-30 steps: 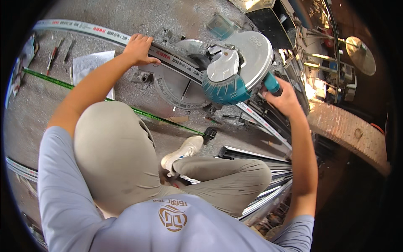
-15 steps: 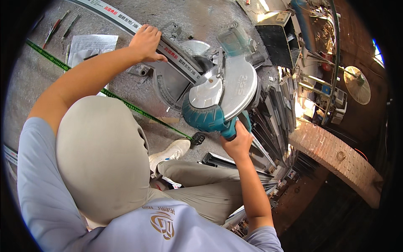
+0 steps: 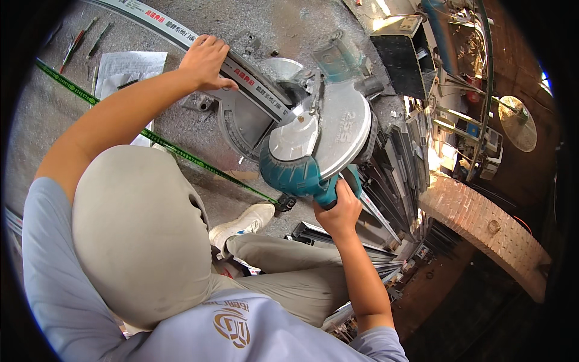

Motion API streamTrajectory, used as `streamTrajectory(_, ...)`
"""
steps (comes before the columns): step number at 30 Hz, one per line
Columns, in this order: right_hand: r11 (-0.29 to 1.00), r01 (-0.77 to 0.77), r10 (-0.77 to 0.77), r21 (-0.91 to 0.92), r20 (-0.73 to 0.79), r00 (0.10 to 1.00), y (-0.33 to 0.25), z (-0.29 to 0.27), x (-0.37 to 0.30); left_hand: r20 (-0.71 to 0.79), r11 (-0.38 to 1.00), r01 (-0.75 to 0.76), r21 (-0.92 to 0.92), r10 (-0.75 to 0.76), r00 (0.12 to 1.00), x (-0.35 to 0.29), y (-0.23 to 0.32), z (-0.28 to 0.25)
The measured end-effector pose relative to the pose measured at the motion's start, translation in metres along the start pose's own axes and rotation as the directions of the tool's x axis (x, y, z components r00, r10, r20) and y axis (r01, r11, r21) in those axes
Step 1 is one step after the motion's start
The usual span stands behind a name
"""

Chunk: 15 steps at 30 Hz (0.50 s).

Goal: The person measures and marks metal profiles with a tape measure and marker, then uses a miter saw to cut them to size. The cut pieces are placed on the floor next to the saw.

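Note:
A teal and silver miter saw (image 3: pixel 291 177) sits on the dusty floor with its head lowered toward its round base. My right hand (image 3: pixel 339 211) wraps round the saw's handle. A long metal profile (image 3: pixel 158 23), covered with a printed white strip, runs from the upper left into the saw beneath the blade guard. My left hand (image 3: pixel 207 64) lies over this profile just left of the saw, fingers curled across its far side and the thumb on the near side. The blade and the spot where it meets the profile are hidden under the guard.
A green tape measure (image 3: pixel 181 152) stretches across the floor, its black case (image 3: pixel 286 202) near my shoe (image 3: pixel 246 222). Paper sheets (image 3: pixel 131 66) lie at left. Many metal profiles (image 3: pixel 392 175) are stacked right of the saw, below a dark box (image 3: pixel 401 51). A brick wall (image 3: pixel 476 223) stands farther right.
My view has shifted slightly. Both hands keep their places on the profile and the saw handle, and the saw head stays low.

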State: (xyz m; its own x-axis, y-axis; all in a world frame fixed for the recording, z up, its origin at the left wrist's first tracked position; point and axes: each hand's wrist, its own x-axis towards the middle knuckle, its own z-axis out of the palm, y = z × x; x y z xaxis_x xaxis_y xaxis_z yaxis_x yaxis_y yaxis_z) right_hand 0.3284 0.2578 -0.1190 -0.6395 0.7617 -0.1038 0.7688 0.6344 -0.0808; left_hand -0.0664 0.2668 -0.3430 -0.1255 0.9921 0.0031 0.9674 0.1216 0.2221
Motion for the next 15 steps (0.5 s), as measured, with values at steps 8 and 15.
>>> streamTrajectory(8, 0.999, -0.025, 0.024, 0.039, 0.031, 0.999, -0.0017, 0.0033, -0.004, 0.046, 0.999, 0.023, 0.023, -0.024, 0.999, -0.0015, 0.003, -0.0031)
streamTrajectory(15, 1.0, -0.001, 0.001, 0.01, -0.02, 1.0, 0.0051, 0.0053, -0.0032, 0.08, 0.998, 0.064, 0.022, -0.065, 0.995, -0.0036, 0.0069, -0.0028)
